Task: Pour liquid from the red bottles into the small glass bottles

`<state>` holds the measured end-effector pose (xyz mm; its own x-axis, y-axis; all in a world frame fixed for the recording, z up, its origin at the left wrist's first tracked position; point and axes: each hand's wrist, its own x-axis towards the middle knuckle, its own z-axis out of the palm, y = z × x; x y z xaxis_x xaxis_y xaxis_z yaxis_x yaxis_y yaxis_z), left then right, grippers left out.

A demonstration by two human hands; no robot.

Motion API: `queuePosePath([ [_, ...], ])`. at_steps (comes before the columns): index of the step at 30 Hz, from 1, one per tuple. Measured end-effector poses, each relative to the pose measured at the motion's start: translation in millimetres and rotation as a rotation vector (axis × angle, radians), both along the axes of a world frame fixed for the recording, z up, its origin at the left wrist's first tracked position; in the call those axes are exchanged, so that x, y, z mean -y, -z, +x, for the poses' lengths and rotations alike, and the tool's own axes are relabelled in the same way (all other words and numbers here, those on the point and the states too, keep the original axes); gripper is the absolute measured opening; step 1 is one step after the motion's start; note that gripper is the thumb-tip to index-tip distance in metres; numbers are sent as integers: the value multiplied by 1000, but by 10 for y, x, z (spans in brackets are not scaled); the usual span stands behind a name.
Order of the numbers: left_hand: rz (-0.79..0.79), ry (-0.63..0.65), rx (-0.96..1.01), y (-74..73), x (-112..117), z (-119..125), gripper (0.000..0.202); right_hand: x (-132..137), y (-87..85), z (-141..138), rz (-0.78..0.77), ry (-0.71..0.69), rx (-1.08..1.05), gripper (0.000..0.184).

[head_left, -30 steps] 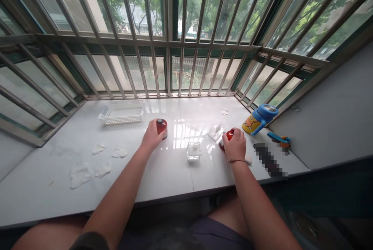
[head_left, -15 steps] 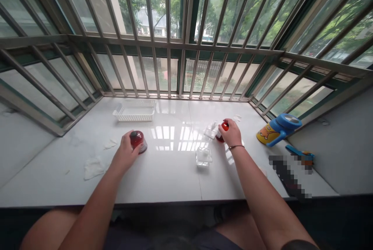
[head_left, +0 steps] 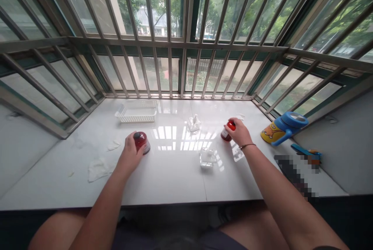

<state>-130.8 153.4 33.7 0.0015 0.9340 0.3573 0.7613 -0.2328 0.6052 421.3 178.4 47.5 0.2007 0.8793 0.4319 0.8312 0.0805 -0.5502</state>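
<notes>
My left hand point(head_left: 130, 152) wraps round a dark red bottle point(head_left: 142, 140) with a black top, on the left half of the white tabletop point(head_left: 171, 180). On the right, my right hand point(head_left: 240, 132) grips a second red bottle point(head_left: 225, 135) near its upper part; a pale label shows on its side. Between the hands are two clear glass pieces. The farther is a small clear glass bottle point(head_left: 194, 124) with a narrow neck. Closer to me sits a square clear glass container point(head_left: 207, 159).
A white plastic basket point(head_left: 136, 118) stands at the back left. Crumpled white tissue point(head_left: 97, 170) lies at the left. To the right are a blue and yellow cup point(head_left: 281, 129) and a blue tool-like object point(head_left: 303, 149). Metal window bars point(head_left: 180, 48) rise behind the table.
The small clear glass bottle now stands farther left, apart from the right red bottle, which has shifted slightly right with my right hand. My left hand stays on its bottle. The view shifted slightly.
</notes>
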Motion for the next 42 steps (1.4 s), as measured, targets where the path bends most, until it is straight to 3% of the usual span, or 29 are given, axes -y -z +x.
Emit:
queuePosePath([
  [2, -4, 1, 10, -5, 7, 15, 71, 93, -78, 269, -16, 50, 21, 53],
  [4, -16, -6, 24, -7, 8, 28, 72, 212, -183, 368, -7, 107, 97, 67],
  [7, -29, -22, 54, -1, -3, 51, 73, 488, -319, 142, 97, 117, 275, 77],
  [9, -23, -18, 66, 5, -21, 71, 72, 723, -335, -200, 131, -82, 301, 73],
  [12, -6, 0, 57, 6, -55, 103, 71, 1037, -215, -757, -53, -424, 313, 79],
  [15, -7, 10, 47, -6, -75, 134, 73, 1143, -24, -1067, -182, -542, 281, 76],
  [18, -23, 0, 57, -26, -69, 158, 73, 1013, 96, -1023, -216, -507, 273, 60],
  [21, -26, 0, 74, -43, -49, 170, 72, 754, 122, -789, -216, -365, 309, 53],
  [26, -52, 29, 65, -62, -21, 165, 73, 271, 101, -597, -136, -172, 324, 62],
  [30, -48, 62, 79, -66, 5, 161, 71, -165, 101, -896, -17, -211, 166, 78],
  [33, -60, 66, 97, -62, 37, 166, 70, -519, 141, -1231, -38, -205, 28, 88],
  [36, -70, 80, 103, -63, 86, 173, 70, -772, 215, -1526, -85, -188, -34, 77],
  [39, -68, 114, 95, -78, 156, 179, 69, -755, 292, -1800, -108, -218, -81, 51],
  [42, -85, 132, 98, -96, 254, 188, 67, -388, 354, -2071, -87, -299, -98, 42],
])
